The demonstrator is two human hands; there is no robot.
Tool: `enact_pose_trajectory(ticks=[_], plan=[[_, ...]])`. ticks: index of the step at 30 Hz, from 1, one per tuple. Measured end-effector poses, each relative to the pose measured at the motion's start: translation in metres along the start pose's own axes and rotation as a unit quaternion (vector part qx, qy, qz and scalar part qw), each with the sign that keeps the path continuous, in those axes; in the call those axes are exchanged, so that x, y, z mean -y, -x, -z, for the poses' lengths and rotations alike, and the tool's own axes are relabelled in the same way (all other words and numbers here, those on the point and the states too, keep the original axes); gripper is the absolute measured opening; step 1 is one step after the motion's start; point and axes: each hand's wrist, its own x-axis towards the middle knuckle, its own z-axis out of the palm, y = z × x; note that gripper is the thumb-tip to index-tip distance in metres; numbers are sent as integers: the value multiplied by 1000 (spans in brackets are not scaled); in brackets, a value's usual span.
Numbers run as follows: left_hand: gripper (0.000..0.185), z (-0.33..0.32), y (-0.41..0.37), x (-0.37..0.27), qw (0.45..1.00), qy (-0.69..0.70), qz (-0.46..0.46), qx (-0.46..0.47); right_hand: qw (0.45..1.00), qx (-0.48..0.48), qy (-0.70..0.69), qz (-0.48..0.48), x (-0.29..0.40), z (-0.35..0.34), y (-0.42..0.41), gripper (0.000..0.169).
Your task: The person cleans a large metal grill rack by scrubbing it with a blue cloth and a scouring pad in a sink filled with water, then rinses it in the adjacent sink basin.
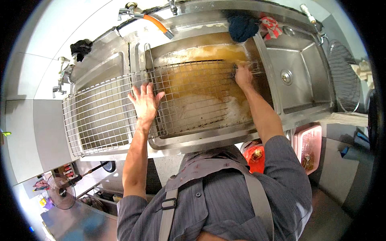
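Note:
A long metal wire rack [104,116] spans the left basin [101,132] and slopes into the middle steel sink [208,141]. Its right part lies in yellowish-brown, foamy water [223,52]. My left hand [146,101] lies flat on the rack over the divider between the two basins, fingers spread. At the rack's right end, my right hand [243,76] is closed around a small dark scrubber [234,71], partly hidden by the fingers and blurred. Water splashes beside that hand. A metal bar or handle [148,55] stands against the sink's left wall.
A dark cloth [242,27] and a red-and-white cloth [271,27] hang at the back. An orange-hosed faucet [155,23] reaches over the sink. The right basin [307,60] has a drain. Below are a pink tub [313,144], a red bag [256,159] and a fan [61,191].

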Motion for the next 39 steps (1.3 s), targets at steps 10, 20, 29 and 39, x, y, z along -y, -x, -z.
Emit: enact_pose_trajectory(ticks=[10, 20, 29, 39], plan=[[69, -8, 1, 0, 999, -20, 12, -22, 946, -63, -284, 143, 155, 14, 73, 15], [68, -14, 3, -12, 1000, -14, 0, 5, 992, -21, -103, 71, 41, 1, 22, 23], [70, -17, 0, -40, 998, -31, 23, 42, 983, -45, -84, 155, 36, 3, 29, 14], [64, -12, 1, -46, 997, -22, 43, 67, 963, -63, -143, 219, 58, 7, 44, 13]])
